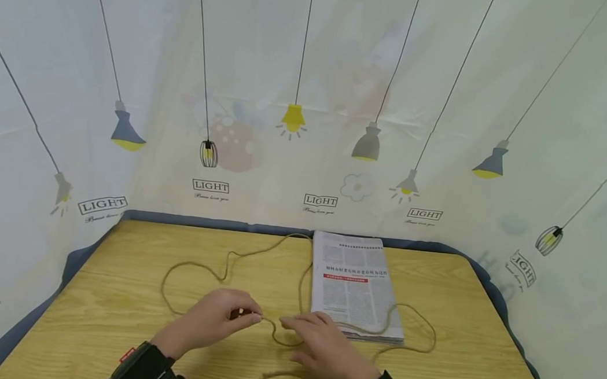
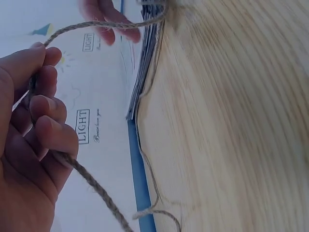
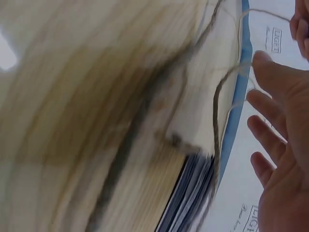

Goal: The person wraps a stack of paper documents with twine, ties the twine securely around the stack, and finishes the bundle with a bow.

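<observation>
A long tan twine [image 1: 193, 263] winds over the wooden table and across a folded stack of newspaper [image 1: 349, 299]. My left hand [image 1: 214, 318] pinches the twine between thumb and forefinger, left of the stack. In the left wrist view its other fingers curl round the strand [image 2: 99, 191], which runs through the palm. Beside it, at the stack's lower left corner, is my right hand [image 1: 327, 350]. Its fingers [image 3: 265, 135] are spread and relaxed in the right wrist view, and the twine passes close by the thumb. One loose twine end lies near the table's front.
The wooden table [image 1: 136, 272] has a dark blue border [image 1: 192, 220] along its back and sides. Pale cloth [image 1: 270, 48] printed with hanging lamps surrounds it. A loop of twine extends right of the newspaper, and another reaches the back edge.
</observation>
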The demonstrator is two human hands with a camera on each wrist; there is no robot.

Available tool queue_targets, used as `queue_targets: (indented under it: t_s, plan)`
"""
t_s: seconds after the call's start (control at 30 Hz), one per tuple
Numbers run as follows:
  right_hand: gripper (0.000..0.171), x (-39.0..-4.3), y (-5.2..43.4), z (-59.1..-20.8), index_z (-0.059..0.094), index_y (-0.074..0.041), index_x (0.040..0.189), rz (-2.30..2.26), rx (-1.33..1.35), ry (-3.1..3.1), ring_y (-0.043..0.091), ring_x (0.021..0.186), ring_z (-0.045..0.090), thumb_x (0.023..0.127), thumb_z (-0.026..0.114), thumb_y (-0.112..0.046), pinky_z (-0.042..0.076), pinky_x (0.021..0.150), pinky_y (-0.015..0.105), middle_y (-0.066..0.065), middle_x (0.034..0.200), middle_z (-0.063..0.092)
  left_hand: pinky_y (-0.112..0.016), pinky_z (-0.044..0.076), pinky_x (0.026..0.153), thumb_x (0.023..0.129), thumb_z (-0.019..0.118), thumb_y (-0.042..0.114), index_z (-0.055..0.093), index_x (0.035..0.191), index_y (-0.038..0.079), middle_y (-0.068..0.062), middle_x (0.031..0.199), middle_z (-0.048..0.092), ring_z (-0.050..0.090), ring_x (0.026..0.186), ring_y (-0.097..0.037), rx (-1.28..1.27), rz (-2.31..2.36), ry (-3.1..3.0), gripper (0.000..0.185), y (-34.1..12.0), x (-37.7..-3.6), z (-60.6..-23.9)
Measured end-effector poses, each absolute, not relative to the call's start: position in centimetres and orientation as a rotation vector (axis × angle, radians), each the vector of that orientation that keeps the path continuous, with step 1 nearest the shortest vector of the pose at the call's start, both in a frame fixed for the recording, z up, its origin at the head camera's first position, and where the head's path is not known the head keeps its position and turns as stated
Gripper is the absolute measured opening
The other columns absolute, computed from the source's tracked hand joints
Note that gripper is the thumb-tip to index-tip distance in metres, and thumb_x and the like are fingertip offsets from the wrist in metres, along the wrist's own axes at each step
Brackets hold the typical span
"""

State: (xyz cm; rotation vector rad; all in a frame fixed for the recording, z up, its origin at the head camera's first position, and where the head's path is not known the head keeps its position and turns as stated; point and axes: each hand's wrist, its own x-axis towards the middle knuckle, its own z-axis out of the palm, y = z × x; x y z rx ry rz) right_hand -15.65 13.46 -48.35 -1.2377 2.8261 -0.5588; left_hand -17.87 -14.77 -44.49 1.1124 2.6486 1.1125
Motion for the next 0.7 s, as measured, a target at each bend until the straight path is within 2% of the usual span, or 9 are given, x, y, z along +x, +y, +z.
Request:
queue_targets:
  t_s: [0.1,0.2,0.37,0.43,0.53,0.63,0.7]
  plan:
    - [0.028,-15.3,12.5,-48.4,0.060,-0.022,0.123,-0.691,-1.287,2.760,0.006,0.110,0.058,0.096,0.062,-0.029,0.038,0.102,0.040,-0.013,0.114,0.066,-0.019,0.046,0.060,0.098,0.055,0.039,0.071,0.103,0.028,0.017,0.088,0.066,0.050,0.064,0.003,1.126,1.127,2.632,0.020,-14.2,-17.8,-44.5]
    - [0.012,-15.3,12.2,-48.4,0.061,-0.024,0.109,-0.788,-1.252,2.750,0.002,0.101,0.059,0.098,0.058,-0.029,0.040,0.098,0.037,-0.015,0.104,0.066,-0.019,0.047,0.061,0.098,0.056,0.037,0.072,0.103,0.025,0.016,0.089,0.067,0.052,0.065,0.003,1.118,1.140,2.616,0.021,-13.8,-17.9,-44.6]
    - [0.027,-15.4,12.1,-48.4,0.058,-0.016,0.123,-0.960,-1.224,2.695,0.008,0.107,0.062,0.099,0.057,-0.027,0.046,0.095,0.037,-0.006,0.113,0.068,-0.019,0.047,0.062,0.098,0.057,0.035,0.073,0.103,0.023,0.015,0.088,0.067,0.053,0.067,0.004,1.131,1.147,2.603,0.021,-13.2,-17.8,-44.7]
    - [0.025,-15.6,11.8,-48.4,0.062,-0.014,0.120,-1.046,-1.266,2.631,0.006,0.104,0.063,0.098,0.057,-0.026,0.048,0.092,0.033,-0.004,0.109,0.070,-0.018,0.047,0.062,0.098,0.056,0.035,0.073,0.102,0.023,0.015,0.088,0.067,0.053,0.067,0.004,1.146,1.146,2.603,0.021,-12.9,-17.8,-44.7]
    - [0.017,-15.7,11.4,-48.3,0.068,-0.013,0.103,-1.147,-1.256,2.544,0.001,0.094,0.064,0.099,0.056,-0.024,0.051,0.085,0.025,-0.003,0.099,0.072,-0.018,0.046,0.061,0.098,0.056,0.036,0.073,0.102,0.024,0.015,0.088,0.067,0.052,0.066,0.004,1.146,1.139,2.612,0.020,-12.6,-17.8,-44.8]
    - [0.021,-15.5,11.6,-48.0,0.068,-0.012,0.097,-1.257,-1.098,2.478,0.002,0.085,0.063,0.101,0.052,-0.026,0.050,0.076,0.021,0.000,0.092,0.072,-0.018,0.046,0.061,0.098,0.056,0.037,0.072,0.102,0.026,0.015,0.088,0.067,0.053,0.066,0.004,1.109,1.133,2.619,0.020,-12.7,-17.9,-45.0]
    - [0.024,-15.4,11.9,-47.8,0.066,-0.012,0.096,-1.370,-0.963,2.412,0.006,0.072,0.061,0.102,0.049,-0.028,0.048,0.065,0.019,0.004,0.086,0.072,-0.019,0.047,0.061,0.098,0.056,0.038,0.072,0.102,0.028,0.016,0.087,0.067,0.053,0.065,0.003,1.081,1.126,2.621,0.019,-12.9,-18.0,-45.1]
